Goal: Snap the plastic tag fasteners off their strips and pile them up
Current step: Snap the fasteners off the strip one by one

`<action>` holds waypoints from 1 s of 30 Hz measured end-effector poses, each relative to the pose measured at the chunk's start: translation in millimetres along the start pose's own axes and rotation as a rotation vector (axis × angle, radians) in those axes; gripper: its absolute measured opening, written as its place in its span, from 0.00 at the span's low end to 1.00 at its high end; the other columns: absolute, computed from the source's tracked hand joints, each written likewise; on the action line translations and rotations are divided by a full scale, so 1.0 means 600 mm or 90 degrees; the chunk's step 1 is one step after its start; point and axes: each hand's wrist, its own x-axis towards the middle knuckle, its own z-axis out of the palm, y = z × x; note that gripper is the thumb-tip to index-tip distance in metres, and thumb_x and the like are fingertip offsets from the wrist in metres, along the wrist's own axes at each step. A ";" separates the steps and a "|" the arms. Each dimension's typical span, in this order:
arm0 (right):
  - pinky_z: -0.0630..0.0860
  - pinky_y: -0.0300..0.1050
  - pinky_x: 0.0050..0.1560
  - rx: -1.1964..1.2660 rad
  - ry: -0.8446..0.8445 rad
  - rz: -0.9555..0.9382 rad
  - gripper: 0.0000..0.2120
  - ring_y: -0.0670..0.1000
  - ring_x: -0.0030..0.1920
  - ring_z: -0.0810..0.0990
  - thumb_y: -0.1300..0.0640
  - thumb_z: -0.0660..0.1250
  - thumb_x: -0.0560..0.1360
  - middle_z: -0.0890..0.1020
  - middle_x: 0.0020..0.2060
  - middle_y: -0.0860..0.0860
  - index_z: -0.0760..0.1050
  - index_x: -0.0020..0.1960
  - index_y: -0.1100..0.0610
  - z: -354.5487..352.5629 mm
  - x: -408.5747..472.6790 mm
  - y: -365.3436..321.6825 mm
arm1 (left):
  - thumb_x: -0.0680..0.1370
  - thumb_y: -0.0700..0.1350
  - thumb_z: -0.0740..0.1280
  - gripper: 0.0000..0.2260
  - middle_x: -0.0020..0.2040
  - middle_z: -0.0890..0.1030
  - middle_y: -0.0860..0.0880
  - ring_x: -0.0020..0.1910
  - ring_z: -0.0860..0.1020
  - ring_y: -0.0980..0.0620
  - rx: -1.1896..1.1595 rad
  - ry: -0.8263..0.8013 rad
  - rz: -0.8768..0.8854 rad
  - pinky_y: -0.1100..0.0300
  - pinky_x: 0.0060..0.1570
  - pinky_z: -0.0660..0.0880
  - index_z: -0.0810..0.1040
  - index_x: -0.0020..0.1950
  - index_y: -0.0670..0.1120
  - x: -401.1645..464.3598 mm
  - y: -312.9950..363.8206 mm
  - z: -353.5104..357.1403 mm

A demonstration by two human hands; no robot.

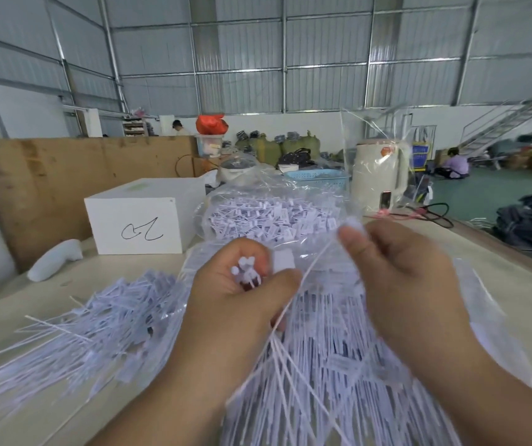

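— What sort of place was it?

— A big metal-walled workshop, with a pale wooden worktable [499, 284] under the person's arms.

— And nearest the camera?

— A fan of thin white plastic fastener tails [322, 365] spread over the table edge, lying on clear plastic sheeting. It seemed they hung there because their heads were gathered higher up, in the left hand [242, 304].

— How was that hand set?

— Fingers curled into a loose fist round a bunch of small white fastener heads [246, 274], thumb laid across toward the right. Likely it served as the anchor for the snap.

— The right hand [403, 275]?

— Raised a little higher and blurred, fingertips pinching one thin white strand [309, 268] that ran down toward the left hand. It looked like a pull away from the bunch, though whether the strand had parted could not be told.

— Where were the finished ones?

— Left of the hands lay a loose pile of white detached fasteners [113, 313]. Beyond the hands sat a clear plastic bag of white tag fasteners [268, 217], apparently the supply.

— Farther back?

— A white cardboard box with a black scribble [144, 220], a cream electric kettle [379, 175] in clear wrap, and a blue plastic basket [319, 178].
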 end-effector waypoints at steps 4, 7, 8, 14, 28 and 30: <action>0.62 0.37 0.25 0.097 -0.217 0.017 0.20 0.44 0.25 0.63 0.37 0.63 0.68 0.65 0.24 0.45 0.73 0.38 0.55 -0.022 0.005 0.002 | 0.63 0.50 0.72 0.08 0.27 0.71 0.50 0.25 0.70 0.52 -0.002 -0.098 -0.038 0.59 0.27 0.69 0.76 0.34 0.50 0.003 -0.003 -0.005; 0.59 0.35 0.26 0.128 -0.419 0.008 0.14 0.45 0.24 0.62 0.38 0.65 0.69 0.67 0.23 0.44 0.74 0.53 0.41 -0.018 -0.004 0.002 | 0.66 0.52 0.69 0.07 0.29 0.74 0.49 0.26 0.71 0.53 -0.020 -0.202 -0.041 0.62 0.26 0.68 0.79 0.35 0.50 0.021 0.007 -0.021; 0.60 0.33 0.26 0.109 -0.438 -0.003 0.17 0.43 0.24 0.63 0.37 0.65 0.70 0.69 0.24 0.44 0.71 0.58 0.39 -0.018 -0.003 0.006 | 0.67 0.53 0.69 0.07 0.29 0.75 0.49 0.27 0.72 0.54 -0.011 -0.231 -0.044 0.61 0.26 0.68 0.80 0.36 0.51 0.026 0.010 -0.026; 0.66 0.46 0.32 0.044 -0.507 -0.021 0.11 0.53 0.29 0.71 0.42 0.66 0.76 0.83 0.35 0.44 0.70 0.57 0.41 -0.023 0.002 0.017 | 0.72 0.50 0.69 0.05 0.34 0.79 0.55 0.33 0.76 0.58 0.062 -0.399 0.007 0.67 0.36 0.71 0.83 0.45 0.51 0.010 -0.002 -0.021; 0.61 0.40 0.30 -0.306 -0.559 -0.047 0.28 0.45 0.26 0.68 0.28 0.55 0.70 0.72 0.29 0.46 0.69 0.40 0.54 -0.041 0.002 0.000 | 0.71 0.46 0.73 0.01 0.34 0.79 0.53 0.33 0.76 0.57 0.055 -0.394 -0.073 0.67 0.36 0.73 0.82 0.40 0.51 0.004 -0.015 -0.062; 0.61 0.41 0.30 -0.255 -0.571 -0.050 0.29 0.45 0.25 0.67 0.28 0.57 0.70 0.69 0.27 0.48 0.68 0.38 0.55 -0.043 0.004 0.000 | 0.72 0.48 0.73 0.02 0.34 0.79 0.52 0.31 0.77 0.57 0.023 -0.410 -0.078 0.66 0.34 0.74 0.82 0.40 0.52 0.002 -0.016 -0.059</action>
